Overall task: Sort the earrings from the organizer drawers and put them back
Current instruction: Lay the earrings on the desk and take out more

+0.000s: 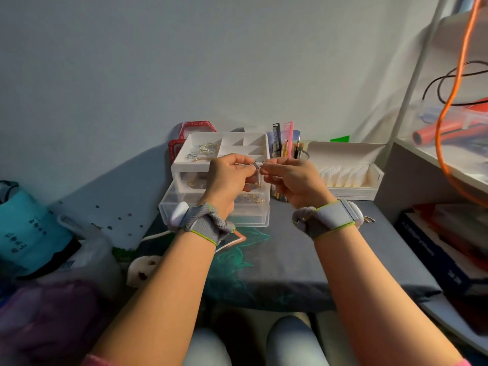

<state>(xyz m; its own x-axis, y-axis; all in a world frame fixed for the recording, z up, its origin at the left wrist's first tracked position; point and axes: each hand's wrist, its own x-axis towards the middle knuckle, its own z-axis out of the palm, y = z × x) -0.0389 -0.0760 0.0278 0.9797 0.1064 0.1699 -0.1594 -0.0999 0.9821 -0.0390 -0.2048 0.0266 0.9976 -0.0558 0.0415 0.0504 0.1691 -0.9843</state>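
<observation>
Landmark: white organizer (219,178) standing at mid-table against the wall.
Left hand (229,178): raised in front of the organizer's top tray, fingertips pinched narrow on a small dark earring (255,165).
Right hand (293,180): raised level with the left, just right of the organizer's front, fingertips pinched narrow on the same earring's other end.
Earring: held in the air between both hands, in front of the organizer's top tray; shape too small to make out.
Top tray (227,150): white, divided into compartments, holding silver and gold hoops (207,148) in its large left compartment.
Open drawer (211,210): clear, pulled out at the organizer's base, holding 2 gold hoop earrings (254,198) near its right side.
Middle drawer: closed, clear; gold pieces showing dimly inside.
Loose earring (369,220): lying on the grey table (303,260), well right of the organizer.
Comb cup (285,154): just right of the organizer, holding black and pink combs and pencils.
White box (351,170): further right of the organizer, lid open, white pads inside.
Wristbands: grey with green edging, 1 on each wrist, below the organizer.
</observation>
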